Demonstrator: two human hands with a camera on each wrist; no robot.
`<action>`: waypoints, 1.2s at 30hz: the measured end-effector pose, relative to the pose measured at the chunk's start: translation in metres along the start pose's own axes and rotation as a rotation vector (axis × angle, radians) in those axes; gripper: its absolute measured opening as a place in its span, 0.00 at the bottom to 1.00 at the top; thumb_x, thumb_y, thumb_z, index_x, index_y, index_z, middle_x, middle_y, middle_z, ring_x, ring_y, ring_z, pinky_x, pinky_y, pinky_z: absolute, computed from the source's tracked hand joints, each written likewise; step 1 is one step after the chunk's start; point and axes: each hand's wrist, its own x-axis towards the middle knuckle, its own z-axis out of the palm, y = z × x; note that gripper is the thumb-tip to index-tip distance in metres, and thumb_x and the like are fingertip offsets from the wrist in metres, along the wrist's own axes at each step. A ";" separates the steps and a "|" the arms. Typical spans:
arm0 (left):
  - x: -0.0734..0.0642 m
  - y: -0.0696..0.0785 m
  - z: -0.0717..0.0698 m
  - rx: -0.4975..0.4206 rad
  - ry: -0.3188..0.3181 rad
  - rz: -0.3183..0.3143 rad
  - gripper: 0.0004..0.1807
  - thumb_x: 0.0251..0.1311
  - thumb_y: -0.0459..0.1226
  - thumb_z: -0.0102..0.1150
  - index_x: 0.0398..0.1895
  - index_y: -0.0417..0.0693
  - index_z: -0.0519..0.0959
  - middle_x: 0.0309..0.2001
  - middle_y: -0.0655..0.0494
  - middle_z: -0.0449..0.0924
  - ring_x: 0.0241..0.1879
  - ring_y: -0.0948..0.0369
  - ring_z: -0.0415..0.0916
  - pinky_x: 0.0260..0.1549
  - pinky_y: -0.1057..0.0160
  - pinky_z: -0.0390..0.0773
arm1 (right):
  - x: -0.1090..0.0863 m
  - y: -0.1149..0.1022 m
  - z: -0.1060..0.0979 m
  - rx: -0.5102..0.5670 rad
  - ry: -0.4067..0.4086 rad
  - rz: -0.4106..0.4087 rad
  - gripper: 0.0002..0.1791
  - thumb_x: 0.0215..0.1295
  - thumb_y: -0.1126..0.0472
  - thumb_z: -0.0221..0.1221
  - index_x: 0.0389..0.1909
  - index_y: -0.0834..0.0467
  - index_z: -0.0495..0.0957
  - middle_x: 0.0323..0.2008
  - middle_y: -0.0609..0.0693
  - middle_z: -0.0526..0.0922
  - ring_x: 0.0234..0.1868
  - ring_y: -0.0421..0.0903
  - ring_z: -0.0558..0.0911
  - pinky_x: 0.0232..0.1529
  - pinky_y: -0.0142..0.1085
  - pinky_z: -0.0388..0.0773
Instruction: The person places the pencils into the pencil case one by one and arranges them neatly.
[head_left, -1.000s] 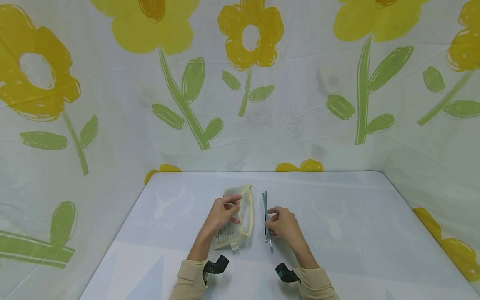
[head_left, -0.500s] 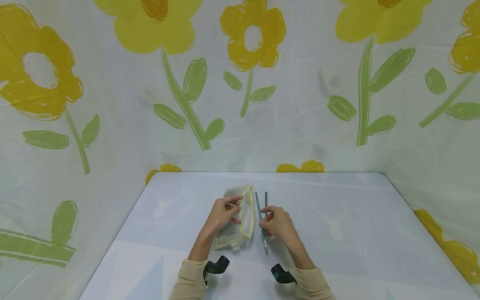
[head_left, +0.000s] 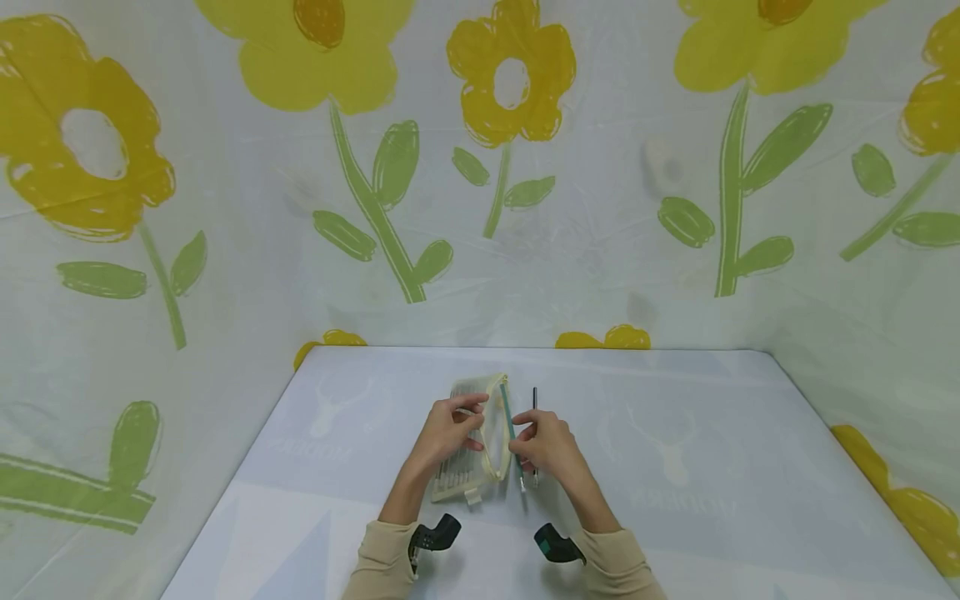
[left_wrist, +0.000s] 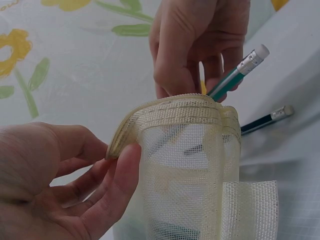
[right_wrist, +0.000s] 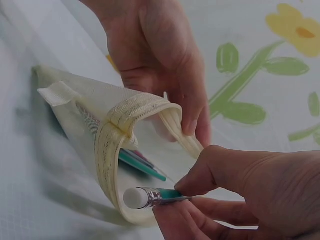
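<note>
A cream mesh pencil case (head_left: 453, 482) lies on the table with its zipped mouth gaping toward the right. My left hand (head_left: 441, 432) pinches one edge of that mouth between thumb and fingers, as the left wrist view shows. In my right hand (head_left: 553, 442) is a teal pencil (right_wrist: 167, 194), pinched near its white eraser end. The pencil's eraser end points toward me, and its far part is at the case's mouth. Inside the case, another teal pencil (right_wrist: 140, 165) shows in the right wrist view. A dark pencil (left_wrist: 262, 121) lies on the table beside the case, partly behind my right hand.
The white table (head_left: 712, 433) carries faint printed patterns. Behind it and at both sides hang white sheets (head_left: 585, 250) with yellow flowers. Each wrist wears a small black camera (head_left: 558, 546).
My right hand has moved left with the teal pencil, away from the dark pencil and up to the case's mouth. My left hand keeps its hold on the case's edge.
</note>
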 end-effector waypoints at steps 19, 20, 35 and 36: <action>-0.001 -0.001 0.001 0.007 -0.018 0.007 0.21 0.68 0.29 0.52 0.63 0.36 0.74 0.52 0.32 0.71 0.44 0.50 0.77 0.27 0.59 0.90 | 0.014 0.001 0.003 0.064 -0.007 0.036 0.21 0.55 0.65 0.64 0.53 0.63 0.80 0.31 0.52 0.84 0.21 0.42 0.83 0.23 0.34 0.87; -0.001 -0.001 0.001 0.007 -0.019 0.012 0.20 0.68 0.29 0.52 0.63 0.35 0.74 0.52 0.32 0.71 0.44 0.50 0.78 0.27 0.58 0.90 | 0.016 0.001 0.003 0.075 -0.005 0.037 0.22 0.55 0.65 0.64 0.53 0.63 0.80 0.31 0.53 0.85 0.21 0.43 0.84 0.23 0.35 0.87; -0.001 0.003 0.003 -0.012 0.006 -0.009 0.20 0.66 0.28 0.55 0.62 0.37 0.75 0.51 0.34 0.72 0.39 0.54 0.78 0.27 0.56 0.90 | 0.023 -0.006 0.009 0.147 -0.003 0.031 0.23 0.56 0.66 0.63 0.55 0.66 0.78 0.33 0.56 0.87 0.23 0.43 0.85 0.23 0.34 0.88; -0.001 0.004 0.003 -0.018 0.005 -0.009 0.20 0.66 0.28 0.55 0.62 0.35 0.75 0.51 0.33 0.72 0.39 0.53 0.78 0.27 0.56 0.90 | 0.023 -0.006 0.009 0.150 -0.003 0.033 0.23 0.56 0.66 0.63 0.55 0.66 0.78 0.33 0.57 0.87 0.23 0.43 0.85 0.23 0.34 0.88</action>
